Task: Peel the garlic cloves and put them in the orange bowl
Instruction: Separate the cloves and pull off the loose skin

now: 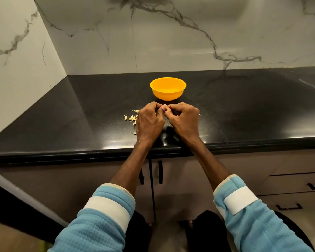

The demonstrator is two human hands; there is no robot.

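Garlic cloves [132, 117], small, pale cream and curved, each with a thin pointed tail, lie scattered on the black countertop [80, 115] just left of the left hand [149, 122]; one more lies apart, nearer the counter's front edge. The left hand and the right hand [185, 120] meet fingertip to fingertip above the counter, fingers curled, both pinching a single small pale clove [164, 107] that is mostly hidden between them; whether its skin is on cannot be told. The orange bowl [168, 89], round and upright, stands on the counter just beyond the hands, not touching them. A veined marble wall [171, 33] rises behind.
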